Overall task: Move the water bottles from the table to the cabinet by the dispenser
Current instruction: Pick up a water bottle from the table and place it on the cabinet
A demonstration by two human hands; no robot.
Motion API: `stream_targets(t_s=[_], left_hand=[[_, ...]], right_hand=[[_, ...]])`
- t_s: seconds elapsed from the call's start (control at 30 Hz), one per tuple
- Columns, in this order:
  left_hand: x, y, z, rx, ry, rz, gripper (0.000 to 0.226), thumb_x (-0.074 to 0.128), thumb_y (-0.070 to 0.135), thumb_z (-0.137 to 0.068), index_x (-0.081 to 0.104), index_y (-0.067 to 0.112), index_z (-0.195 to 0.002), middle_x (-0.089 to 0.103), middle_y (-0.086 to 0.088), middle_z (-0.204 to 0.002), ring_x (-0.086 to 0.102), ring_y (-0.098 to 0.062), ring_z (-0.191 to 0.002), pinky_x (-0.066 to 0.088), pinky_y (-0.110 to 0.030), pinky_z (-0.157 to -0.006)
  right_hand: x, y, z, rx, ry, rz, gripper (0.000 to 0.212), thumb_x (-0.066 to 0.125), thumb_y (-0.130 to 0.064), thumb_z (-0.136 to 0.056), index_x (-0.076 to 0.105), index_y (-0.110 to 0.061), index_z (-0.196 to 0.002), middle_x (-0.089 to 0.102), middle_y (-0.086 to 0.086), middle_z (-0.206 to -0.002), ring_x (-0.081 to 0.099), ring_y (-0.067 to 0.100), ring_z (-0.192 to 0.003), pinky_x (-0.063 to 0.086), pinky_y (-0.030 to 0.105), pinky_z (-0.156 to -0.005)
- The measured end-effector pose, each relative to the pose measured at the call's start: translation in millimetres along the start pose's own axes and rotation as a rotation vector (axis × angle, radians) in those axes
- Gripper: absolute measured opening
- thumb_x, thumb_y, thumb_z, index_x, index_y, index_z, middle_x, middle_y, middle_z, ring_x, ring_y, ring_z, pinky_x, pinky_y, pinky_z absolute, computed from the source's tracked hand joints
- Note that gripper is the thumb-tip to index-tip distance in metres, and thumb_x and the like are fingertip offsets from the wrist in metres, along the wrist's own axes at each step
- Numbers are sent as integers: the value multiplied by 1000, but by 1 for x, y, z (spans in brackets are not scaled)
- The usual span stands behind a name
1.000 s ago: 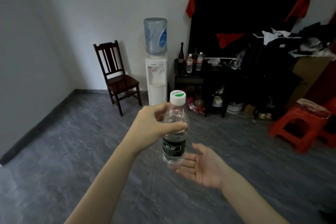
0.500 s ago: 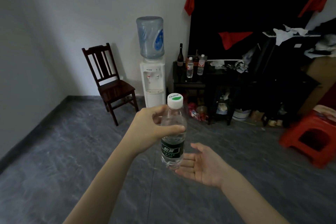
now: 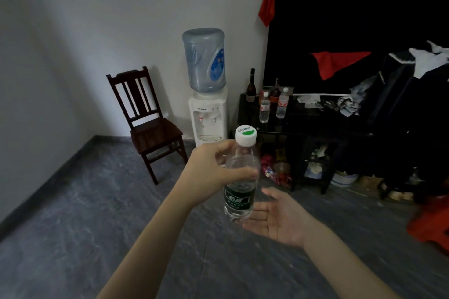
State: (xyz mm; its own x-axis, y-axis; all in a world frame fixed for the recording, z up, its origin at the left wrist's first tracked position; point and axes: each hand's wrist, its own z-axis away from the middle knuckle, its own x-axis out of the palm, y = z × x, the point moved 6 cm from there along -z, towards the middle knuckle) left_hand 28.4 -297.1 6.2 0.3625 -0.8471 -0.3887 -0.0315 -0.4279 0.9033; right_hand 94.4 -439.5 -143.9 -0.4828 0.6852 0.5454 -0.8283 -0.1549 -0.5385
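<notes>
My left hand (image 3: pixel 210 171) grips a clear water bottle (image 3: pixel 240 194) with a white cap and dark green label, held upright in mid-air. Just below and right of the bottle's base, my right hand (image 3: pixel 279 219) lies palm up with straight fingers and holds nothing. Ahead stands the white water dispenser (image 3: pixel 207 120) with its blue jug. To its right is the dark cabinet (image 3: pixel 303 126), on whose top stand two small water bottles (image 3: pixel 264 107) (image 3: pixel 282 103) beside a dark wine bottle (image 3: pixel 251 86).
A dark wooden chair (image 3: pixel 148 121) stands left of the dispenser against the wall. Clothes (image 3: pixel 401 85) pile on the cabinet's right part under a black and red cloth. Bags and a bucket (image 3: pixel 343 178) lie on the floor below. A red stool (image 3: pixel 431 222) is at the right edge.
The dispenser, cabinet and chair have grown larger and shifted in view as I moved closer. Both hands keep the same pose around the bottle.
</notes>
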Motion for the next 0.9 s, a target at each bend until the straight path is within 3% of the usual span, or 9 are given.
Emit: stream_targets(t_s=[0.07,0.2,0.43,0.57,0.73,0.9], left_hand=[[1,-11,-28,-16,-2,6,45,91,25,-73,75,22,-115,79,8,-105,74,-10,-103,56,-43,-101],[0,-39,-85,-37,-15,4,46,91,23,-73,75,22,-116,79,9,-105,74,-9,-103,57,-42,-100],[-20,-86,-207,-47,-49,-3,41,92,22,-72,75,22,-109,80,10,-98,75,-6,-96,60,-32,-92],[-35,-105,-283,-37,-71,11,44,92,21,-72,75,22,-113,80,12,-98,74,-1,-94,57,-17,-82],[-42,-129,-360,-27,-128,6,50,91,26,-72,73,25,-119,79,15,-104,73,0,-100,57,-19,-90],[-41,-159,-420,-41,-175,0,50,91,20,-73,73,26,-118,78,18,-104,71,4,-100,53,-11,-86]], right_hand=[[-5,-21,-17,-3,-1,-17,66,40,-44,-100,57,15,-123,64,34,-120,67,41,-104,54,42,-89],[-16,-60,-60,-1,20,-58,69,36,-47,-100,60,16,-116,66,35,-115,72,40,-90,60,40,-76],[-27,-151,-149,-10,84,-50,74,36,-52,-100,56,16,-122,66,34,-117,64,41,-112,57,42,-85],[-24,-212,-197,-33,119,-27,73,37,-51,-100,58,15,-121,67,33,-115,64,41,-110,58,42,-82],[-31,-266,-242,-37,184,-76,68,38,-48,-101,56,13,-125,65,34,-119,60,43,-119,51,45,-96],[-47,-311,-291,-27,225,-120,66,38,-46,-102,54,13,-127,64,35,-118,61,44,-117,53,46,-94]])
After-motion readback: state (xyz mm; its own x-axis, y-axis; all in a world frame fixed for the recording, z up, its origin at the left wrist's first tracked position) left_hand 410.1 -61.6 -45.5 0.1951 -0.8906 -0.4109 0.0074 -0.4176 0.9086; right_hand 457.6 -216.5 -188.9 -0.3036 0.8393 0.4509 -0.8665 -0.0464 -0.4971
